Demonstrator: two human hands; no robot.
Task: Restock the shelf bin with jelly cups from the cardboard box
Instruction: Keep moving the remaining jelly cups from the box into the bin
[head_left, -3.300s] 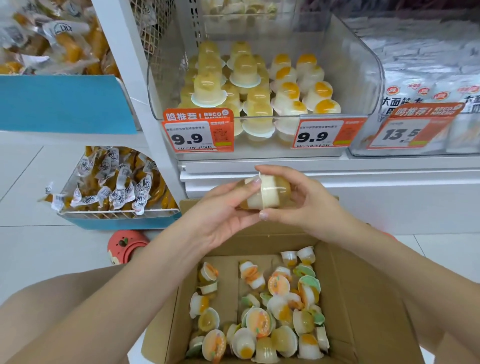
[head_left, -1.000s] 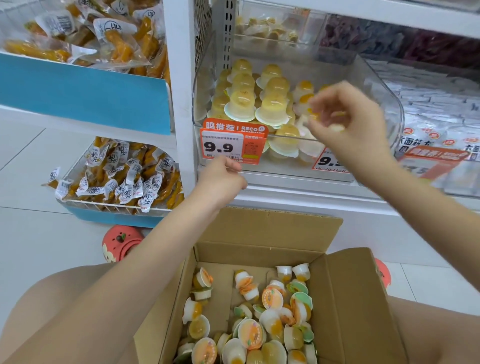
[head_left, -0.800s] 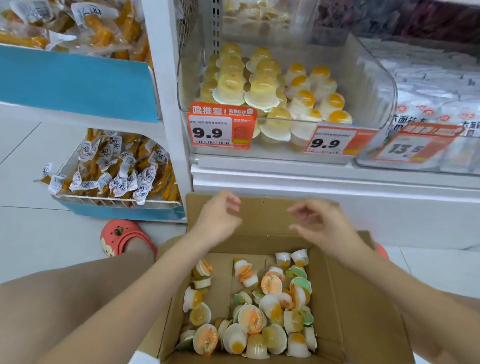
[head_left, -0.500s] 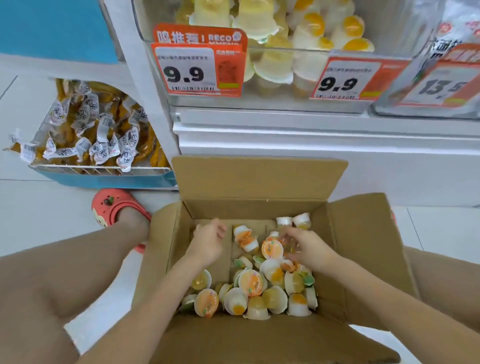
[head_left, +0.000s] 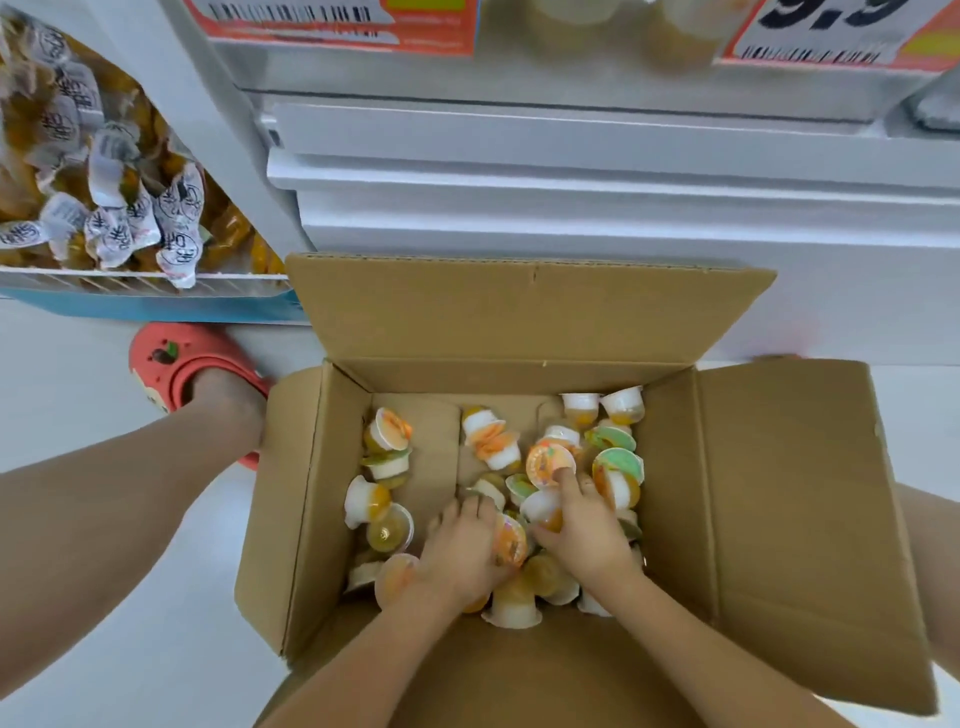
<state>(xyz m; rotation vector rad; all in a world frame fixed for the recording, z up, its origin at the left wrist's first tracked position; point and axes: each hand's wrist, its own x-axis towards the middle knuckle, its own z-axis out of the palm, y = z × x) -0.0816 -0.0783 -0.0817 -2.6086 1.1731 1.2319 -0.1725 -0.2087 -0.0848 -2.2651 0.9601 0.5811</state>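
Shop: shelf price tags, packaged snacks.

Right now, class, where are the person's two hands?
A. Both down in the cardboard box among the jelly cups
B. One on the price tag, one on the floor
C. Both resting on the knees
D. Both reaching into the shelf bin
A: the left hand and right hand are both inside the cardboard box, on the loose jelly cups.

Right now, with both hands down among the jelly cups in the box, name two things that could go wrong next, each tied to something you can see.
1. The jelly cups lie jumbled at all angles, so scooping several at once with the left hand and right hand may drop some.
2. The cardboard box flaps stand open beside the forearms; lifting out could snag one and tip it.
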